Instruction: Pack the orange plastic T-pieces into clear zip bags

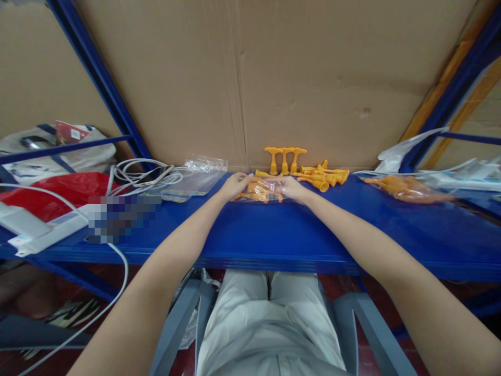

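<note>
Bench: blue metal bench, front edge nearest the wearer; bare in its near middle.
Left hand: left hand, fingers clamped on the left end of the bag at the centre.
Right hand: right hand, fingers clamped on the right end of that bag; exact finger placement too small to tell.
Bag in work: clear, glossy plastic bag of orange pieces, lying on the bench between both hands; contents jumbled, closure not discernible.
Bag at right: clear plastic bag packed with orange plastic pieces, lying flat, well apart from the hands; judged finished, seal not confirmed.
Bags at left: flat clear plastic bags, beside a coiled white cable; no orange pieces visible in them.
Loose heap: orange plastic hammer-like pieces, piled just right of the right hand; unbagged.
Standing row: three upright orange plastic T-shaped pieces, beyond the hands; unbagged.
Status: one bag apparently done, one in hand and partway by appearance; heap and row remain outside any bag.
Backing: brown cardboard sheet, upright at the far side.
</note>
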{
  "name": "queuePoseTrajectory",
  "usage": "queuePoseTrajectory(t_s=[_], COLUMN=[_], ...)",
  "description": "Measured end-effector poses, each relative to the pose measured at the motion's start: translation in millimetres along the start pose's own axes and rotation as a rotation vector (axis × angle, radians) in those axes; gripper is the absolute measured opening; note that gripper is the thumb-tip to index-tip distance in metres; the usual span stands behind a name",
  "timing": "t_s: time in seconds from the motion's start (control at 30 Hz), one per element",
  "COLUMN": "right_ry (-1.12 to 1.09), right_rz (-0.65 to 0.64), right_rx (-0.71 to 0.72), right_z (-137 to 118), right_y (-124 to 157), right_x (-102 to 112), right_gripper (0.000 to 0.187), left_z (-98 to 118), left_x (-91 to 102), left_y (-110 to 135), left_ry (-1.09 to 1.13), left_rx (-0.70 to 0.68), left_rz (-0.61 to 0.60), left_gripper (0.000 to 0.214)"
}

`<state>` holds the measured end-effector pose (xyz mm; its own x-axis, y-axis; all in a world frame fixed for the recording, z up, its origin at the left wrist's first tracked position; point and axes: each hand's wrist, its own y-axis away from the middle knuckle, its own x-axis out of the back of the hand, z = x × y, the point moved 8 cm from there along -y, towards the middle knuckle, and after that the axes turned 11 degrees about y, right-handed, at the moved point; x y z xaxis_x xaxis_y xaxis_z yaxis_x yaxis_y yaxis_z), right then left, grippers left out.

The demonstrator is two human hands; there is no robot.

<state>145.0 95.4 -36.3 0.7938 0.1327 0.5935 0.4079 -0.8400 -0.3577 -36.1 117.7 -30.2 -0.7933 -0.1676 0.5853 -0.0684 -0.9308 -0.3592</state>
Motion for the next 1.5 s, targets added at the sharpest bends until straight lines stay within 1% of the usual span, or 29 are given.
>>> queuePoseTrajectory(t_s=[0.07, 0.13, 0.2, 0.27, 0.37, 0.4, 0.43, 0.5, 0.6, 0.67, 0.7, 0.77, 0.8, 0.9, 0.97, 1.03, 1.1, 1.2, 1.23, 1.33, 1.5], right_ry=[-0.057, 0.023, 0.226, 0.467, 0.743, 0.79, 0.805, 0.749, 0.56, 0.514, 0.541, 0.695, 0.803, 1.07, 1.147, 1.185, 1.22, 1.233, 1.233, 1.259, 1.198], right_rz=[0.048, 0.093, 0.133, 0.149, 0.087, 0.052, 0.021, -0.024, -0.038, -0.037, -0.04, -0.022, 0.017, 0.201, 0.283, 0.306, 0.262, 0.128, 0.106, 0.117, 0.051], right_rx=[-0.039, -0.064, -0.096, -0.111, -0.119, -0.12, -0.115, -0.086, -0.022, -0.004, -0.015, -0.099, -0.164, -0.363, -0.453, -0.501, -0.548, -0.63, -0.642, -0.63, -0.665], right_z=[5, 10, 14, 15, 12, 11, 10, 6, -2, -7, -8, -9, -9, -12, -11, -5, 6, 24, 27, 22, 25], right_y=[-1, -3, -3, -2, 1, 2, 2, 3, 1, 1, 1, 3, 5, 16, 23, 28, 29, 31, 31, 30, 30], right_x=[3, 9, 16, 22, 23, 21, 19, 13, 10, 11, 14, 25, 34, 69, 84, 92, 93, 90, 90, 92, 89], right_gripper=[0.029, 0.026, 0.023, 0.02, 0.012, 0.015, 0.021, 0.032, 0.029, 0.029, 0.03, 0.03, 0.03, 0.031, 0.035, 0.039, 0.04, 0.04, 0.041, 0.042, 0.042], left_z=[5, 10, 13, 13, 8, 7, 6, 5, 4, 2, 2, 0, -1, -6, -7, -7, -7, -6, -6, -5, -5], left_x=[-2.9, -6.9, -9.8, -8.7, 0.6, 3.7, 6.2, 9.0, 10.3, 10.0, 9.4, 7.5, 6.5, 3.9, 3.5, 4.3, 5.3, 6.2, 6.5, 8.2, 13.8], left_y=[4, 7, 9, 10, 11, 12, 13, 14, 14, 13, 12, 10, 10, 7, 5, 4, 3, 3, 3, 5, 8], left_ry=[-0.099, -0.189, -0.253, -0.309, -0.376, -0.39, -0.4, -0.413, -0.42, -0.431, -0.443, -0.47, -0.482, -0.496, -0.497, -0.501, -0.505, -0.505, -0.503, -0.498, -0.486], left_rx=[-0.036, -0.084, -0.115, -0.099, 0.008, 0.044, 0.071, 0.094, 0.099, 0.097, 0.09, 0.066, 0.055, 0.042, 0.033, 0.019, 0.012, 0.018, 0.021, 0.045, 0.131], left_rz=[-0.018, -0.045, -0.068, -0.061, 0.002, 0.022, 0.036, 0.048, 0.051, 0.048, 0.043, 0.029, 0.021, 0.0, 0.0, 0.011, 0.018, 0.014, 0.012, 0.011, 0.011], left_gripper=[0.047, 0.052, 0.053, 0.055, 0.061, 0.062, 0.063, 0.062, 0.06, 0.058, 0.056, 0.051, 0.049, 0.044, 0.042, 0.041, 0.041, 0.04, 0.04, 0.041, 0.047])
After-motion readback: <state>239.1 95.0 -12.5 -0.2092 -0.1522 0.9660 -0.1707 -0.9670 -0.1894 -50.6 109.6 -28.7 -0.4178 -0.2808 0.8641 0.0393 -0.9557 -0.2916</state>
